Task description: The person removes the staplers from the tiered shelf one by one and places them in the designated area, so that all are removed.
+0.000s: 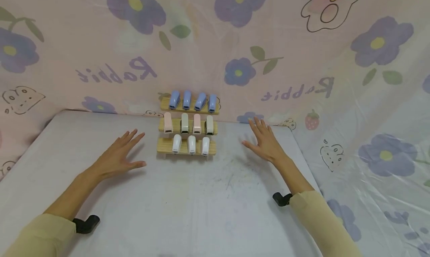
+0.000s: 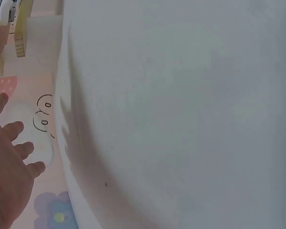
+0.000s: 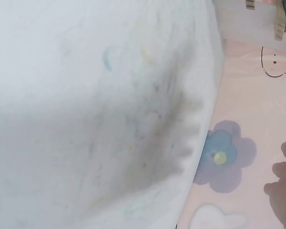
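A three-tier wooden rack (image 1: 162, 146) stands at the back middle of the table, holding several small stapler-like items. Blue ones (image 1: 187, 100) line the top tier, pink (image 1: 168, 123) and grey-green ones (image 1: 184, 123) the middle, and three white ones (image 1: 192, 144) the bottom. To the rack's left, the left hand (image 1: 117, 156) hovers with fingers spread, holding nothing; its fingers also show at the left wrist view's edge (image 2: 12, 162). Right of the rack, the right hand (image 1: 265, 142) is held with straight fingers, touching nothing; part of it (image 3: 283, 186) shows in the right wrist view.
A white-covered table (image 1: 188, 212) lies beneath, with faint marks on its right part. Behind and to the right hangs a curtain (image 1: 201, 44) with flowers and mirrored lettering. Black wrist-worn pieces (image 1: 86, 224) sit at both sleeves.
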